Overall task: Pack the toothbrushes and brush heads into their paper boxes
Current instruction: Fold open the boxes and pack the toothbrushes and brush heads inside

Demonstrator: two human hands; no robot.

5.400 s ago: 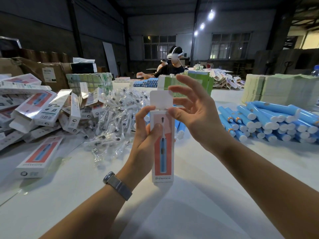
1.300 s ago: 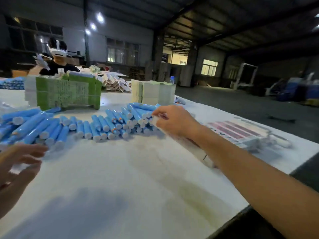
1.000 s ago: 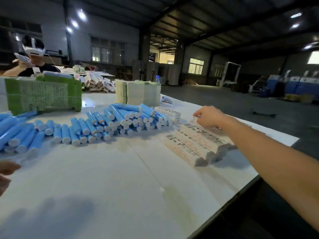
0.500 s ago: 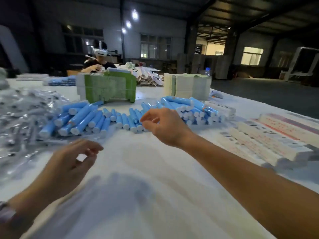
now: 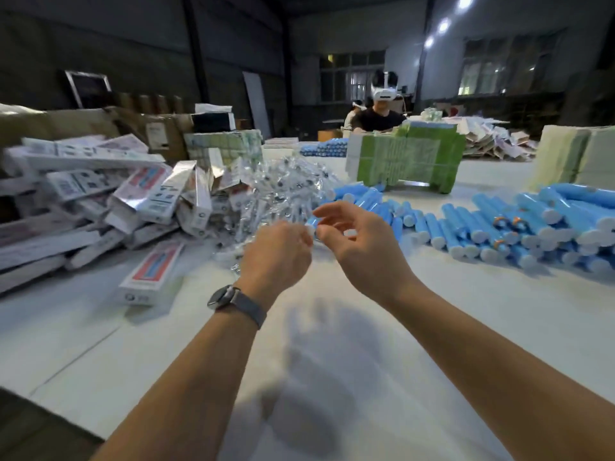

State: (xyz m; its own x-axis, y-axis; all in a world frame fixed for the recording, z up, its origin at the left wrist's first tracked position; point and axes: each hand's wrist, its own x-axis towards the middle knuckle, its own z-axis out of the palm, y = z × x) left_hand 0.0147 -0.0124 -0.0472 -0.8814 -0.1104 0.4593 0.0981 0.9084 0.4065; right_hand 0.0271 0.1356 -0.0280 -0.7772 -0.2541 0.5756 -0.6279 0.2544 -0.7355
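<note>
Both hands back from the finished stack, empty, ready for the next set

The packed box from a few seconds ago is gone; it looks dropped off on the stack to the right, out of view now. The left hand (image 5: pixel 278 252) and right hand (image 5: pixel 361 247) hover over the counter (image 5: pixel 466 327), each grip loosely curled and holding nothing, as far as the blur shows. Ahead are the bagged brush heads (image 5: pixel 286 191), with blue toothbrushes (image 5: pixel 499 224) to the right and empty paper boxes (image 5: pixel 100 201) left. Next round probably starts with a fresh box.
</note>
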